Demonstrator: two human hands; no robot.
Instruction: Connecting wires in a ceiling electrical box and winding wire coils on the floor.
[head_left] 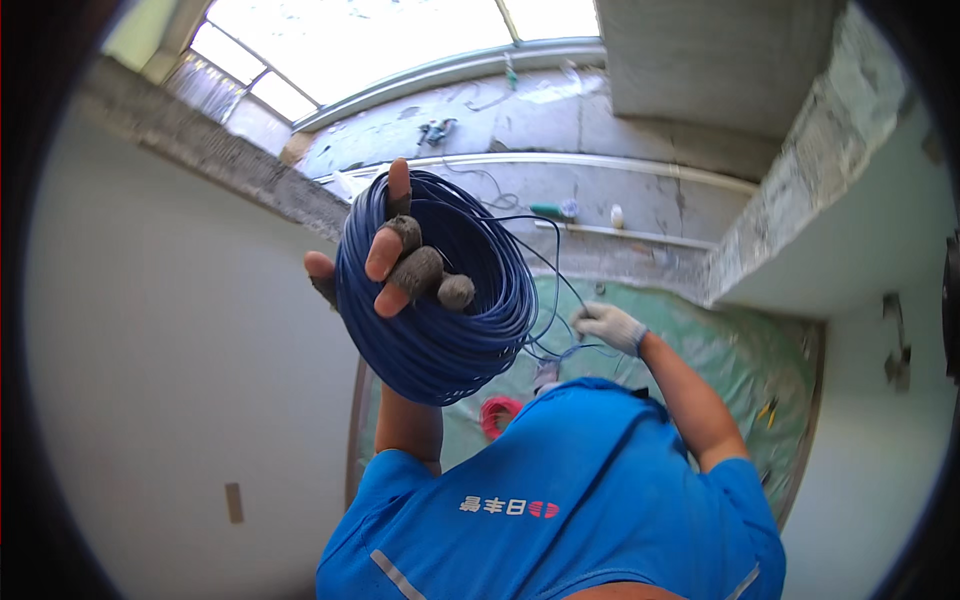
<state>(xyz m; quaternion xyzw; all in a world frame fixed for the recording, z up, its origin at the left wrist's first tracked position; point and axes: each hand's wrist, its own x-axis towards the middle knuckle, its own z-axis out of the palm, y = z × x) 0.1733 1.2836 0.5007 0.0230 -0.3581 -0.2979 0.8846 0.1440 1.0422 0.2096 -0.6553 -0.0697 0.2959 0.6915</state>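
A thick coil of blue wire (430, 350) hangs raised in front of me on my left hand (408, 262). The hand wears a dark grey glove with some bare fingertips. Several of its fingers reach through the coil's opening and curl over the windings; the palm is hidden behind the wire. Lower and to the right, my right hand (608, 327), in a white glove, pinches a loose strand that runs from the coil. More slack loops of the same wire droop between the two hands.
A red wire coil (490, 412) lies on the green floor sheeting (660, 375) below. Yellow-handled pliers (768, 411) rest at the right. Beyond, a power tool (437, 131), a green object (550, 211) and long pale strips (640, 236) lie on concrete. Walls (190, 330) flank both sides.
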